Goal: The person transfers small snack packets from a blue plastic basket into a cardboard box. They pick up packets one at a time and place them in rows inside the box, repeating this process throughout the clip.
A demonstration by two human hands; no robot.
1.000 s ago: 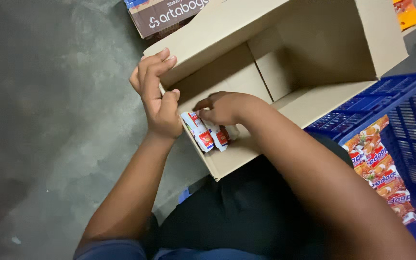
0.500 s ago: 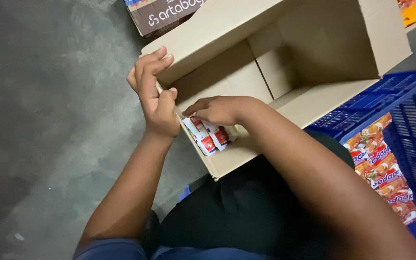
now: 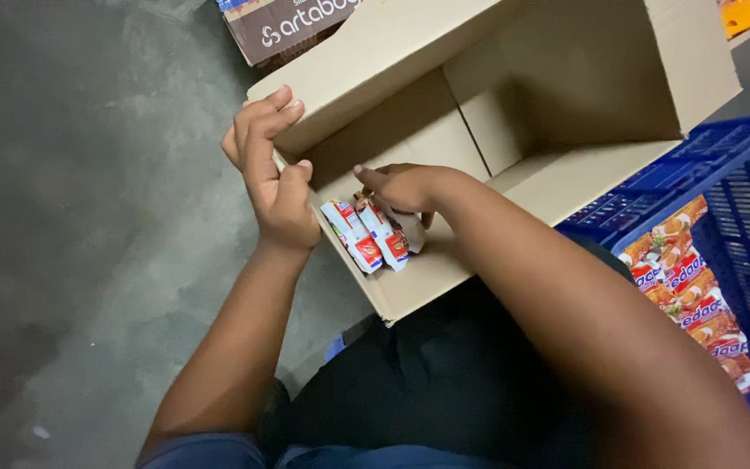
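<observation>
An open brown cardboard box (image 3: 566, 178) rests on my lap, tipped toward me. My left hand (image 3: 275, 178) grips the box's left wall, thumb inside and fingers outside. My right hand (image 3: 401, 187) reaches into the box's near left corner and presses on several red-and-white snack packets (image 3: 371, 239) standing on edge against that wall. The packets lean slightly to the right. The remainder of the box interior is bare cardboard.
A blue plastic crate (image 3: 740, 174) stands at my right with a row of orange-and-red snack packets (image 3: 692, 291) inside. Another printed cardboard box (image 3: 292, 26) lies beyond on the grey concrete floor (image 3: 88, 217). An orange packet (image 3: 740, 16) shows at the top right.
My right hand has slid a little left and deeper into the corner, pushing the packets closer to the box wall. My left hand keeps its hold on the wall.
</observation>
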